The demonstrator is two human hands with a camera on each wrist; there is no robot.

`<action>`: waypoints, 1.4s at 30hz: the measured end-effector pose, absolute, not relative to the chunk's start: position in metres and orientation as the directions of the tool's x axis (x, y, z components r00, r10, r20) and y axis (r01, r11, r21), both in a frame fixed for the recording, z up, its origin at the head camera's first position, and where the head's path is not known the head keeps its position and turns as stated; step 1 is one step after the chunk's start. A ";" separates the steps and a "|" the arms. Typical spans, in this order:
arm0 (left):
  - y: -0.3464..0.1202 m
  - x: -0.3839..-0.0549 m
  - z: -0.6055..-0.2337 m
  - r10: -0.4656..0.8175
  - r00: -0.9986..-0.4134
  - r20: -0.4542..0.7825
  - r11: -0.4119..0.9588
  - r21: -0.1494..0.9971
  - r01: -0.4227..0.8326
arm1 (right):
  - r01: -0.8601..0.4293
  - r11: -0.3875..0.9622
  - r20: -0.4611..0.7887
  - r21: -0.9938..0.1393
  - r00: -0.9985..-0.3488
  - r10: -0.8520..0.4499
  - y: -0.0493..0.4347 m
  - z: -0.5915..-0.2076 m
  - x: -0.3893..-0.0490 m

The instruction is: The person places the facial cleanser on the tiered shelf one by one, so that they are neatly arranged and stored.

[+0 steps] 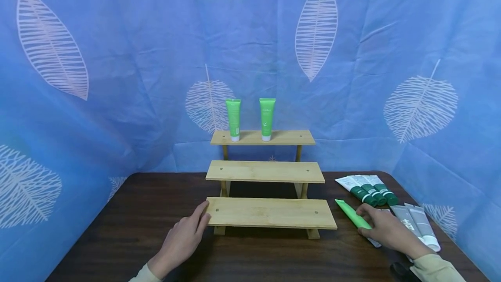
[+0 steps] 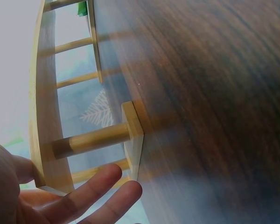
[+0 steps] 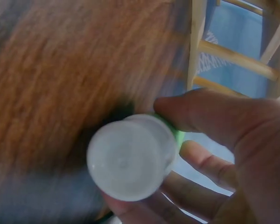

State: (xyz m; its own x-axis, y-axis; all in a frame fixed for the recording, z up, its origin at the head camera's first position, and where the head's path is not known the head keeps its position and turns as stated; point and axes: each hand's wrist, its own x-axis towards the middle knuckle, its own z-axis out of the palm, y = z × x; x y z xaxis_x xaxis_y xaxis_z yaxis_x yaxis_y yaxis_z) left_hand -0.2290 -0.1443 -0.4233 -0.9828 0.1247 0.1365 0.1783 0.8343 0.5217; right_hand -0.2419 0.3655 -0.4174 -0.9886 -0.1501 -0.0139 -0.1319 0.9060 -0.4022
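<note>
A three-step wooden display stand (image 1: 270,212) stands mid-table. My left hand (image 1: 182,238) grips the left end of its lowest board, with the thumb and fingers on opposite faces of the board (image 2: 46,116) in the left wrist view. At the right of the stand, my right hand (image 1: 385,229) holds a bright green squeeze tube (image 1: 349,212) between thumb and fingers. Its round white cap (image 3: 123,161) faces the right wrist camera. Two similar green tubes, one at left (image 1: 233,119) and one at right (image 1: 267,116), stand cap-down on the top step.
Several white-and-dark-green tubes (image 1: 368,189) lie side by side at the table's right. Grey tubes with white caps (image 1: 420,223) lie nearer, beside my right hand. A dark object (image 1: 403,272) sits by my right sleeve. Blue leaf-patterned cloth (image 1: 250,47) hangs behind the dark wooden table (image 1: 156,212).
</note>
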 end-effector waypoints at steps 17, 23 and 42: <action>-0.145 -0.229 -0.424 0.139 -0.981 0.138 0.828 0.527 0.191 | -0.166 0.866 0.161 -0.472 -0.982 -0.100 0.352 -0.388 -0.238; -0.145 -0.228 -0.426 0.141 -0.979 0.145 0.830 0.522 0.197 | -0.233 0.843 0.285 -0.486 -0.953 -0.099 0.343 -0.376 -0.236; -0.146 -0.227 -0.425 0.147 -0.979 0.139 0.832 0.519 0.198 | -0.314 0.803 0.392 -0.507 -0.913 -0.109 0.309 -0.345 -0.250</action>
State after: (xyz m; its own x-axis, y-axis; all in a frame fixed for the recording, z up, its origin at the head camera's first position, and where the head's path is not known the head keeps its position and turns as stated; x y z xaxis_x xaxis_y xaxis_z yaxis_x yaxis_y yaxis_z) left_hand -0.2271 -0.1461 -0.4249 -0.9794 0.1469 0.1388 0.1983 0.8316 0.5188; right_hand -0.2501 0.3092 -0.3446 -0.9134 -0.1092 0.3921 -0.3135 0.8030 -0.5069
